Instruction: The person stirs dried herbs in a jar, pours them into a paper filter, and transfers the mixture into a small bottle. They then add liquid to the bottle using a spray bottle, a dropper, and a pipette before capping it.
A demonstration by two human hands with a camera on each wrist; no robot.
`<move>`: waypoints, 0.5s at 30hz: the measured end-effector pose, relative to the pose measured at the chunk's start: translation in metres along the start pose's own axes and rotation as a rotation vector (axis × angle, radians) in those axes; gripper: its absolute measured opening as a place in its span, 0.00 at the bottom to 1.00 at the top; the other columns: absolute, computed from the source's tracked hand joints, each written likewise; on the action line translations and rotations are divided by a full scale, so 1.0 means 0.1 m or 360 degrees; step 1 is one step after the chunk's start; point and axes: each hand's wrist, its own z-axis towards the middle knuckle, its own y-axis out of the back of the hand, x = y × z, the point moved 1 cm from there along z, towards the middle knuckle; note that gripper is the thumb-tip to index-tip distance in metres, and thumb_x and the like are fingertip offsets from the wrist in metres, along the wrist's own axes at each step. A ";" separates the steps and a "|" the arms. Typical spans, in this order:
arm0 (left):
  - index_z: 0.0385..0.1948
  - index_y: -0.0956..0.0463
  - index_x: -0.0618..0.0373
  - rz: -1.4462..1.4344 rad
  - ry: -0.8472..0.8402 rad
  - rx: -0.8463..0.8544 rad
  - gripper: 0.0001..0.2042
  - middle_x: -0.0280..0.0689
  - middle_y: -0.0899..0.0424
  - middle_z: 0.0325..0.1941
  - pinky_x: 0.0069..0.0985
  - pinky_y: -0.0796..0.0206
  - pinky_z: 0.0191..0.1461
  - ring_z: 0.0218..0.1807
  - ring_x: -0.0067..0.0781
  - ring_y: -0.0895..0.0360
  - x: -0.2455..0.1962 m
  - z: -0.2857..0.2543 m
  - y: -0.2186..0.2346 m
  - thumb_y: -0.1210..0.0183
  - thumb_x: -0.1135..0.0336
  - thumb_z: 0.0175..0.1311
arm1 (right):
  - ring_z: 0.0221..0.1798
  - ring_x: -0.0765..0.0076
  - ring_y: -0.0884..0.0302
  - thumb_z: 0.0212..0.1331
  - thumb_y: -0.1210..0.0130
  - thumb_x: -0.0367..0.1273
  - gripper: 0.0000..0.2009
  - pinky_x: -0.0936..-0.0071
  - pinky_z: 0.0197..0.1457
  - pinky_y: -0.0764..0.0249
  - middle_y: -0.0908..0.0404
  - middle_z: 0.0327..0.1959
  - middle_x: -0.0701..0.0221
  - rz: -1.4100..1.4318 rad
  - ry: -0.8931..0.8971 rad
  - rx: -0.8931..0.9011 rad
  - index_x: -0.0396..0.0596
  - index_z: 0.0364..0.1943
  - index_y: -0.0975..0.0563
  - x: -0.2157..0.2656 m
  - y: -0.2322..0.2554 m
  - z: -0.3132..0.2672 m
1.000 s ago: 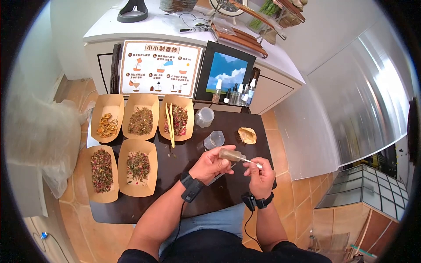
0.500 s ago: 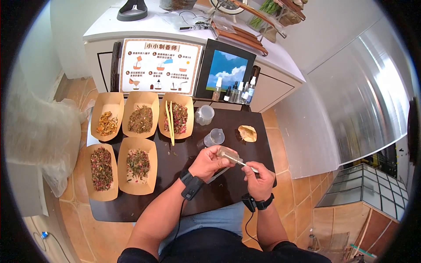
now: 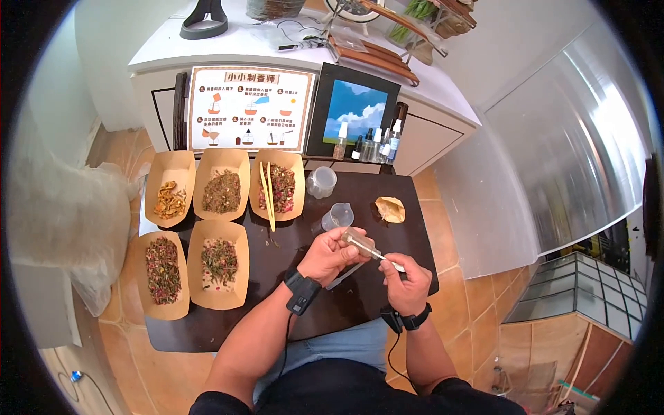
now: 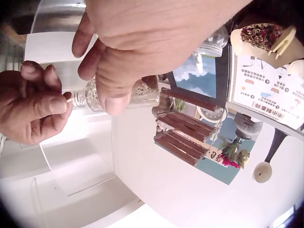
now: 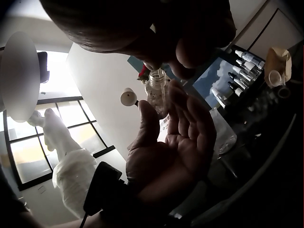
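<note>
My left hand (image 3: 325,260) holds a small clear glass bottle (image 3: 357,242), tilted with its neck toward my right hand. Speckled brownish contents line the glass in the left wrist view, where my thumb presses on the bottle's side (image 4: 148,92). Between thumb and fingers, my right hand (image 3: 410,285) pinches a thin white stick (image 3: 378,256). The stick passes through the bottle's threaded mouth, and part of its length shows inside. In the right wrist view the bottle (image 5: 157,97) stands over my left palm, and my right hand is dark at the top.
Several paper trays (image 3: 155,166) of dried petals and herbs stand on the dark table (image 3: 277,321)'s left side. Yellow tweezers (image 3: 268,197) lie across one. Beyond my hands are a clear beaker (image 3: 338,216), a clear jar (image 3: 321,182) and a tan paper piece (image 3: 390,209). Small bottles (image 3: 375,146) line the back.
The stick has gone further into the bottle, and my right fingers are closer to its mouth. The bottle has turned slightly, its neck tipping down. The trays and cups stay put.
</note>
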 end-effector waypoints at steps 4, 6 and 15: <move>0.63 0.30 0.60 -0.0008 0.0011 -0.0014 0.23 0.46 0.17 0.60 0.46 0.25 0.68 0.61 0.40 0.18 0.00 -0.01 -0.01 0.34 0.67 0.69 | 0.28 0.73 0.16 0.63 0.34 0.26 0.06 0.76 0.31 0.24 0.14 0.26 0.64 -0.0008 0.0001 -0.0005 0.39 0.40 0.16 -0.02 -0.01 -0.01; 0.63 0.30 0.60 -0.0017 0.0011 -0.0015 0.23 0.46 0.18 0.60 0.46 0.25 0.68 0.62 0.40 0.18 0.00 0.00 -0.01 0.34 0.67 0.69 | 0.27 0.74 0.16 0.64 0.34 0.27 0.06 0.76 0.31 0.25 0.14 0.26 0.65 -0.0014 0.0001 -0.0008 0.39 0.40 0.16 -0.01 0.00 -0.01; 0.63 0.30 0.60 -0.0031 -0.0031 0.0000 0.23 0.46 0.18 0.61 0.45 0.26 0.68 0.62 0.41 0.19 -0.01 0.00 -0.01 0.34 0.68 0.69 | 0.25 0.77 0.18 0.66 0.35 0.28 0.05 0.78 0.28 0.25 0.14 0.25 0.68 0.0026 -0.0016 -0.0037 0.40 0.41 0.16 0.00 0.01 -0.03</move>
